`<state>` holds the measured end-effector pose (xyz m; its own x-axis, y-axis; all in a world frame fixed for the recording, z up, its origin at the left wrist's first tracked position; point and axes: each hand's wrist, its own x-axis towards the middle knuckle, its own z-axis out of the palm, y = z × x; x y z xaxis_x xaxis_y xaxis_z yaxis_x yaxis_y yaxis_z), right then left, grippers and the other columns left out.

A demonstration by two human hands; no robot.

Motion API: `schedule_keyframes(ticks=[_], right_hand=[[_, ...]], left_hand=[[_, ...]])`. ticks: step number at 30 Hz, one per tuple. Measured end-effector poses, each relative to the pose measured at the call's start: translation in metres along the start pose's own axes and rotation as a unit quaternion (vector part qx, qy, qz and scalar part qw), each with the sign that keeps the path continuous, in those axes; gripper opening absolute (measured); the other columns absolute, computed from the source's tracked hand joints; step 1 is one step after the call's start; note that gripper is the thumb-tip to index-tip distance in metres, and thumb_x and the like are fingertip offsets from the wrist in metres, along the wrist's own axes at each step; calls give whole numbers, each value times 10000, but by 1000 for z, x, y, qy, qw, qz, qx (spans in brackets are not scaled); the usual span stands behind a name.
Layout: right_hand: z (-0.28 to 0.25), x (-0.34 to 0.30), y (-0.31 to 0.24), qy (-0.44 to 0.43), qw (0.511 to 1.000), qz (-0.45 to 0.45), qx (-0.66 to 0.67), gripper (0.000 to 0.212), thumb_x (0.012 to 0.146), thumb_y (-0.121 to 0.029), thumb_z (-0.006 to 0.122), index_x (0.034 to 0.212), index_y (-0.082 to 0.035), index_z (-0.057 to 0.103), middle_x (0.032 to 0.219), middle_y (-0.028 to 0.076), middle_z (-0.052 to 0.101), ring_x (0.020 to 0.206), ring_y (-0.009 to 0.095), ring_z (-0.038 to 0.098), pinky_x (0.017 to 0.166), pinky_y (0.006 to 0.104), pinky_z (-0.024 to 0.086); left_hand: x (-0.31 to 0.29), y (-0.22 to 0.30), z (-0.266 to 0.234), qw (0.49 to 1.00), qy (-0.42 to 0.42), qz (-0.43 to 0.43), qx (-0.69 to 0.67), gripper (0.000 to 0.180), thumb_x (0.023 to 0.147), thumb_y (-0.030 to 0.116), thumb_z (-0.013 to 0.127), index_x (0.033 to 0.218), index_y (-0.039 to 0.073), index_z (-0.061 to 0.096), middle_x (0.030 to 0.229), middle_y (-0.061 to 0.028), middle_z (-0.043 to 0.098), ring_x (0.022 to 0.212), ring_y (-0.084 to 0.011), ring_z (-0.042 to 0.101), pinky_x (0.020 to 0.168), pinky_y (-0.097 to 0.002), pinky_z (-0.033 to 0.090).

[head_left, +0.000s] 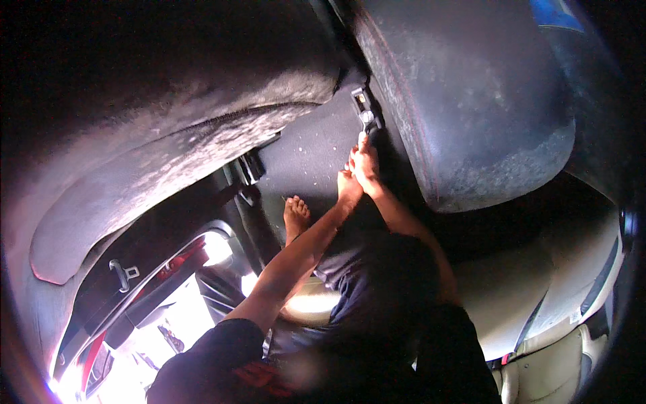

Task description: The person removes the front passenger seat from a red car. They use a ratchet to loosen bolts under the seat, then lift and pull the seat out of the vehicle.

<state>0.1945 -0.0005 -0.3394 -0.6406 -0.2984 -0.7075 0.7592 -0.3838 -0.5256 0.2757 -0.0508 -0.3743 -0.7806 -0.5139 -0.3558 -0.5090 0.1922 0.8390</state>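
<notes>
Black shirt [336,357], seat [478,101] beside right hand [365,163]

Free room lies over the speckled dark-grey carpet [299,158], left of the bare left hand [349,186]. A bulky, red-stitched dark-grey seat [471,108] walls off the right; a pale-scuffed grey padded seat [195,151] bounds the left.

I can't make out what the R hand [364,161] has in its grip, fingers block it; L hand [348,187] fingers partly hidden too. Metal bracket [363,106] detail's too small to read. Specks on floor [286,161]: too tiny to ID. Top edge cuts off dark seat [471,87] & blue thing [558,15], kind unclear.
</notes>
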Motion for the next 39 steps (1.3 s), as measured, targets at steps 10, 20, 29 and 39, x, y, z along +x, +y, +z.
schedule_keyframes(ticks=[10,20,29,39], right_hand=[[-45,39,-13,-85,970,6,-227,613,1003,-606,497,661,-97,491,582,-1,469,460,165,510,489,332,469],[-77,-2,-28,-246,718,-192,-622,561,980,-543,554,1107,-3,637,947,162,660,818,292,643,767,411,512],[-91,-146,-163,-284,481,-151,-816,485,961,-479,620,1049,-1,613,926,202,690,894,380,684,810,476,526],[-78,-151,-163,-349,523,-144,-764,463,966,-457,615,1165,-39,610,982,227,695,958,397,675,842,491,515]], left_hand=[[-8,27,31,991,-123,-45,3,476,1002,513,437,942,71,604,730,-18,552,641,-152,521,583,-327,423],[62,85,-109,932,-169,-254,194,683,841,794,582,803,113,600,607,41,454,478,-100,386,474,-299,336],[117,79,-144,879,-196,-34,434,865,874,834,439,1207,80,703,1106,-226,705,1131,-322,654,977,-418,481],[-16,87,18,946,-223,-233,-43,873,977,765,191,871,47,676,805,-90,659,674,-260,616,666,-387,522]])
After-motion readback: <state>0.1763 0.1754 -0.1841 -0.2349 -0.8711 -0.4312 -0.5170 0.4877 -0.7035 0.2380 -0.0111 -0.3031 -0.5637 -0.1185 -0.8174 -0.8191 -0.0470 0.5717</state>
